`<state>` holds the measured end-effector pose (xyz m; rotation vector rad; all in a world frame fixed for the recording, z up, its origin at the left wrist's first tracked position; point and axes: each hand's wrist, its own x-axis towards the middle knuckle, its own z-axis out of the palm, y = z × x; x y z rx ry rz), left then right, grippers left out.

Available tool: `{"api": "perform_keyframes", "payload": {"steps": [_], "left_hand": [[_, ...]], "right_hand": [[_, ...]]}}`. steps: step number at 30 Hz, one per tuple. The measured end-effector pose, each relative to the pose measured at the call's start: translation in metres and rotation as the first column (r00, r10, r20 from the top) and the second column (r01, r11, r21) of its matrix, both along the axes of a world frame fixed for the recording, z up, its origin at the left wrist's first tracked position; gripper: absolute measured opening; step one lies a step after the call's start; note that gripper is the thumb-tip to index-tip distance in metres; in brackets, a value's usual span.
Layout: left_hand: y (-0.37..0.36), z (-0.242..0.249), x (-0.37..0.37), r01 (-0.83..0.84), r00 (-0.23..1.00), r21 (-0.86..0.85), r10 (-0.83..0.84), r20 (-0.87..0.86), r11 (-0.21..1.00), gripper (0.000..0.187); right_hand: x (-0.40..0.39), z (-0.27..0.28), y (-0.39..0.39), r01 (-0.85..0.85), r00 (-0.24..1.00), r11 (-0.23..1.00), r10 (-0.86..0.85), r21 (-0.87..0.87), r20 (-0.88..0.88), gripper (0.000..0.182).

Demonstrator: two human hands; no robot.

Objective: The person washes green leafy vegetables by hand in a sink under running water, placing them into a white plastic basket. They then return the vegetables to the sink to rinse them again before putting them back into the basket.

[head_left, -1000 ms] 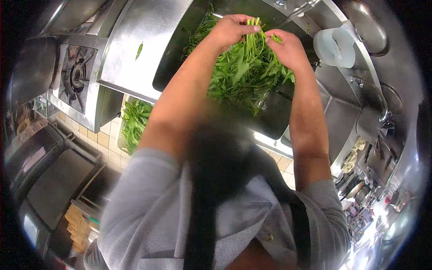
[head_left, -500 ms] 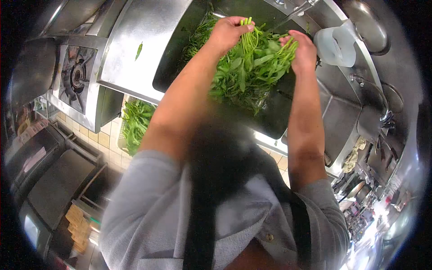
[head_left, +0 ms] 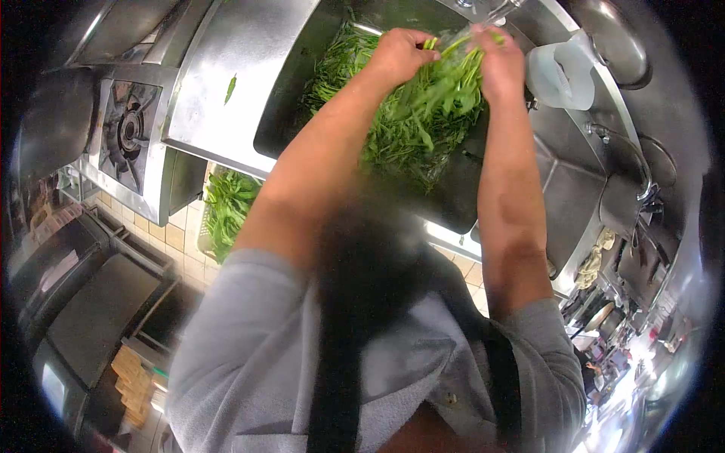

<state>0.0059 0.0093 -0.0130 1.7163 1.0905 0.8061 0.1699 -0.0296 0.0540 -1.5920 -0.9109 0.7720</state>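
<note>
My left hand is closed around the pale cut ends of a few leafy green stems, over the left part of the sink heap. Close by on the right, my right hand grips more stems of the leafy greens, its fingers slightly blurred. Leaves of this bunch hang down between both hands and blend into the pile of greens below. The pile lies in a deep metal sink, and running water from the faucet falls behind the bunch.
A steel counter with one loose leaf adjoins the sink on the left, beside a gas burner. Below it stands a basket of greens. A translucent plastic jug and a second sink basin are on the right.
Both hands have come nearer each other: my left hand shifted right and down, my right hand slightly up and left. The stems between them have tilted and blurred.
</note>
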Motion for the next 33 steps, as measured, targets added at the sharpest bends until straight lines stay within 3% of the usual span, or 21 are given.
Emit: {"api": "perform_keyframes", "payload": {"steps": [1, 2, 4, 6, 8, 9, 10, 12, 14, 16, 18, 20, 21, 24, 26, 27, 28, 29, 30, 31, 33], "left_hand": [[-0.001, -0.002, -0.004, -0.003, 1.0, -0.001, 0.003, 0.0, 1.0, 0.035], [-0.001, -0.005, -0.009, -0.008, 0.997, -0.083, 0.002, -0.072, 0.997, 0.035], [0.001, -0.009, -0.013, -0.016, 0.99, -0.163, -0.007, -0.14, 0.987, 0.035], [0.0, -0.007, -0.013, -0.026, 0.989, -0.116, 0.008, -0.149, 0.993, 0.035], [-0.001, 0.005, -0.007, -0.011, 0.992, -0.06, 0.004, -0.126, 0.998, 0.037], [-0.002, 0.012, -0.003, 0.002, 0.994, 0.0, -0.002, -0.105, 1.0, 0.039], [-0.001, 0.011, 0.003, 0.004, 0.994, 0.001, -0.004, -0.106, 1.0, 0.039], [0.005, 0.012, 0.015, 0.015, 0.997, 0.191, -0.001, -0.075, 0.982, 0.048], [0.008, 0.013, 0.016, 0.036, 0.996, 0.188, -0.02, -0.086, 0.982, 0.055], [0.009, 0.014, 0.015, 0.061, 0.979, 0.1, -0.04, -0.201, 0.993, 0.062], [0.008, 0.01, 0.012, 0.079, 0.981, 0.097, -0.06, -0.182, 0.992, 0.058], [0.008, 0.0, 0.006, 0.096, 0.984, 0.096, -0.079, -0.162, 0.991, 0.054], [0.01, -0.005, 0.004, 0.1, 0.978, 0.128, -0.073, -0.198, 0.987, 0.053], [0.018, -0.014, -0.002, 0.109, 0.966, 0.179, -0.061, -0.253, 0.978, 0.053], [0.021, -0.015, 0.002, 0.116, 0.961, 0.201, -0.059, -0.271, 0.973, 0.053], [0.021, -0.003, 0.01, 0.111, 0.954, 0.171, -0.057, -0.294, 0.979, 0.052], [0.022, 0.005, 0.018, 0.105, 0.946, 0.141, -0.055, -0.318, 0.984, 0.051], [0.023, 0.014, 0.026, 0.108, 0.946, 0.141, -0.058, -0.318, 0.984, 0.051], [0.026, 0.02, 0.035, 0.149, 0.944, 0.232, -0.068, -0.323, 0.961, 0.049], [0.029, 0.025, 0.042, 0.187, 0.941, 0.321, -0.076, -0.329, 0.929, 0.047], [0.031, 0.03, 0.048, 0.191, 0.946, 0.316, -0.089, -0.311, 0.929, 0.044]], "right_hand": [[0.015, -0.003, 0.011, -0.054, 0.995, 0.987, 0.067, 0.152, -0.08, 0.024], [0.028, -0.008, 0.012, -0.056, 0.994, 0.987, 0.069, 0.152, -0.081, 0.024], [0.026, 0.03, 0.005, -0.074, 0.896, 0.971, 0.164, 0.226, -0.413, 0.02], [0.036, 0.022, 0.006, -0.075, 0.908, 0.969, 0.165, 0.236, -0.384, 0.017], [0.035, 0.015, 0.003, -0.231, 0.935, 0.97, 0.244, 0.08, -0.258, 0.025], [0.026, 0.014, 0.001, -0.263, 0.964, 0.963, 0.259, -0.063, -0.068, 0.029], [0.019, 0.008, 0.001, -0.261, 0.964, 0.963, 0.257, -0.062, -0.068, 0.029], [0.012, -0.01, 0.004, -0.363, 0.894, 0.864, 0.429, -0.348, 0.133, 0.034], [0.014, -0.024, 0.004, -0.306, 0.912, 0.899, 0.371, -0.314, 0.174, 0.035], [0.018, -0.018, 0.002, -0.191, 0.976, 0.967, 0.205, -0.169, 0.073, 0.035], [0.025, -0.007, 0.002, -0.17, 0.985, 0.982, 0.172, -0.076, 0.012, 0.03], [0.026, 0.016, 0.0, -0.08, 0.922, 0.976, 0.15, 0.204, -0.356, 0.023], [0.034, 0.019, 0.001, -0.116, 0.915, 0.958, 0.205, 0.263, -0.346, 0.018], [0.051, 0.026, -0.003, -0.02, 0.912, 0.962, 0.13, 0.274, -0.39, 0.017], [0.053, 0.024, -0.002, -0.047, 0.936, 0.972, 0.123, 0.229, -0.331, 0.021], [0.049, 0.022, 0.0, -0.185, 0.981, 0.982, 0.187, 0.03, -0.054, 0.027], [0.034, 0.029, 0.0, -0.255, 0.933, 0.946, 0.295, -0.2, 0.206, 0.033], [0.016, 0.037, -0.003, -0.208, 0.889, 0.894, 0.342, -0.396, 0.306, 0.045], [0.028, 0.001, 0.01, -0.278, 0.745, 0.89, 0.437, -0.361, 0.504, 0.049], [0.031, -0.015, 0.015, -0.269, 0.754, 0.918, 0.388, -0.29, 0.53, 0.045], [0.034, -0.019, 0.017, -0.267, 0.761, 0.939, 0.343, -0.216, 0.55, 0.041]]}}
